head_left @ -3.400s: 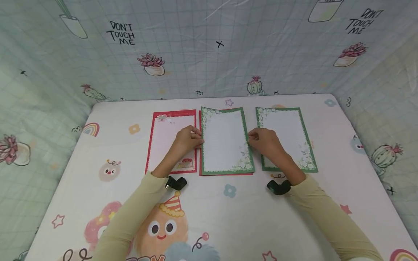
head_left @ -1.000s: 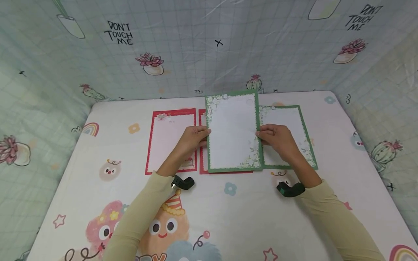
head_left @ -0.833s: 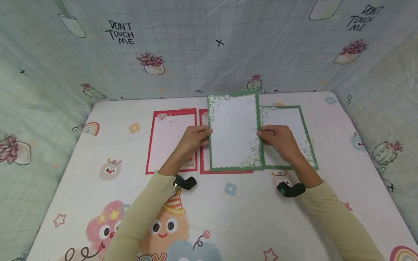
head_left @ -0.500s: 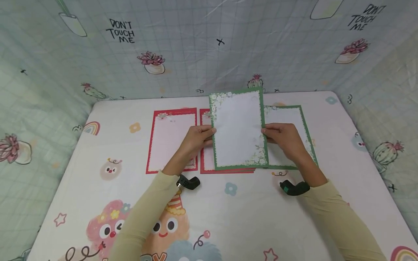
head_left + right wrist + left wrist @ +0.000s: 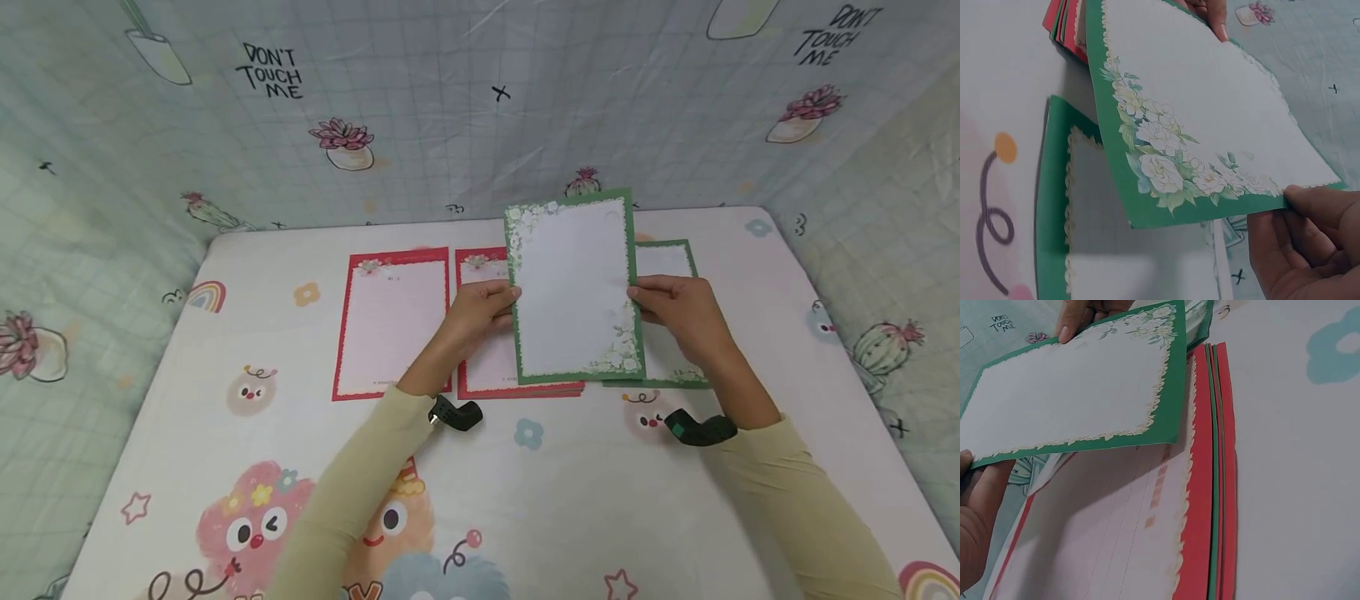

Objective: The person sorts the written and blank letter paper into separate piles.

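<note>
A sheet of paper with a green floral border (image 5: 573, 287) is held up above the table, tilted toward me. My left hand (image 5: 476, 317) pinches its left edge, thumb in front and fingers behind. At the right edge my right hand (image 5: 686, 321) pinches it the same way. Beneath it, partly hidden, lies a stack topped by a red-bordered sheet (image 5: 487, 379); red and green edges show in the left wrist view (image 5: 1200, 487). To the right rests another green-bordered sheet (image 5: 667, 367), partly covered by the raised one in the head view.
Left of the stack lies another red-bordered sheet (image 5: 393, 333). Everything rests on a table with a white cartoon-print cover (image 5: 570, 500). A cactus-print cloth (image 5: 420, 100) hangs behind and at the sides. Each wrist carries a small black camera (image 5: 701, 427).
Both hands have lifted the green-bordered sheet off the middle stack and carried it up and to the right. The red-bordered sheet under it now shows, and the right-hand sheet is partly covered.
</note>
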`<action>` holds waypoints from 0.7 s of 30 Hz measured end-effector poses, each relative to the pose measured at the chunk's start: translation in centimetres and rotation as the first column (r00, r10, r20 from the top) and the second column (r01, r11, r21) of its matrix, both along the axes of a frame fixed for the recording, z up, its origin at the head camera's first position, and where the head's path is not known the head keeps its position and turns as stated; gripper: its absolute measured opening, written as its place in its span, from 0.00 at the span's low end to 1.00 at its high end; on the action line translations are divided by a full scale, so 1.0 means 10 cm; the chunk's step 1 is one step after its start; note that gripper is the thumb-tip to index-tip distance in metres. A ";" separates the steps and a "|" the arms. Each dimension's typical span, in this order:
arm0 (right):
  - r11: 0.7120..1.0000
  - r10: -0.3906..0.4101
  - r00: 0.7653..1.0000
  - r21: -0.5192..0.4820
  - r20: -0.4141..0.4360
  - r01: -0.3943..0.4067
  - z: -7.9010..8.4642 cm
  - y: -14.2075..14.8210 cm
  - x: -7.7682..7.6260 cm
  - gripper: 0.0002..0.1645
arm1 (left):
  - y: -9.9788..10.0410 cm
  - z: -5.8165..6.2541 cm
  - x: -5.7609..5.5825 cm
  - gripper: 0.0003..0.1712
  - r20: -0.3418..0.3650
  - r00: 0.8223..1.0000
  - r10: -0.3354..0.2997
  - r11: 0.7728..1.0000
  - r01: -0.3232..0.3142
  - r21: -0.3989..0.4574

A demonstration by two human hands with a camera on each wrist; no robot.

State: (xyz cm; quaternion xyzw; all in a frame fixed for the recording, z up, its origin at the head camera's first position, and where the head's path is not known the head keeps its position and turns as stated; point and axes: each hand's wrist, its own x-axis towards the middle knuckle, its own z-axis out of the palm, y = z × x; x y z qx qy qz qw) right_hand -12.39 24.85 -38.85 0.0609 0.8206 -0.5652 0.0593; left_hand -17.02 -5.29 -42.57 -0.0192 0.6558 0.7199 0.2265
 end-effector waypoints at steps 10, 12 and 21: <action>0.997 -0.025 0.999 0.070 0.020 0.024 0.04 0.17 0.04 0.32 | 0.21 -0.01 -0.01 0.15 -0.012 0.999 -0.029 0.997 0.030 0.068; 0.996 -0.033 0.999 0.086 0.022 0.031 0.03 0.20 0.05 0.33 | 0.25 -0.02 -0.01 0.15 -0.008 0.999 -0.031 0.997 0.031 0.076; 0.991 -0.069 0.997 0.120 0.017 0.066 0.05 0.32 0.09 0.33 | 0.40 -0.03 -0.02 0.15 -0.002 0.999 -0.037 0.991 0.037 0.127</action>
